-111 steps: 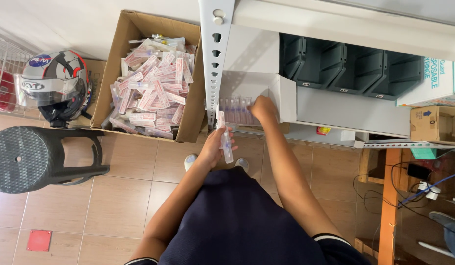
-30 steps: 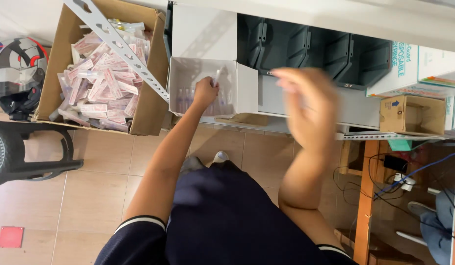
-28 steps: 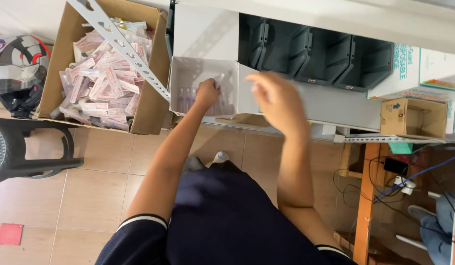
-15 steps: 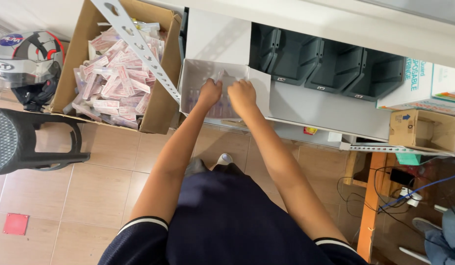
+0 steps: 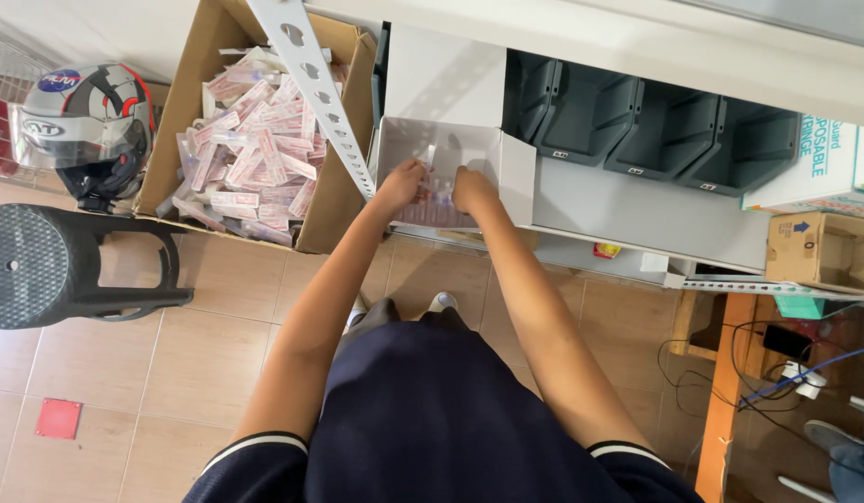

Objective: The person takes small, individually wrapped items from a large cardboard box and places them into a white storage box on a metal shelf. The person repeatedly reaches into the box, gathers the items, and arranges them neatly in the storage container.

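On the shelf, both hands (image 5: 436, 186) reach into a white box (image 5: 408, 149) — contents blurred.

Bright, even daylight fills the view; shadows are soft, one under the black stool (image 5: 40, 265), faint ones of the fingers inside the white box (image 5: 438, 154); no harsh glare; focus is sharp throughout; straight lines bow slightly at the edges.

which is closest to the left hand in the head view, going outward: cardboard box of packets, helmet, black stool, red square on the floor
From the left hand:
1. Cardboard box of packets, just to its left.
2. Helmet, further left, past the box.
3. Black stool, lower left on the floor.
4. Red square, bottom left, farthest.
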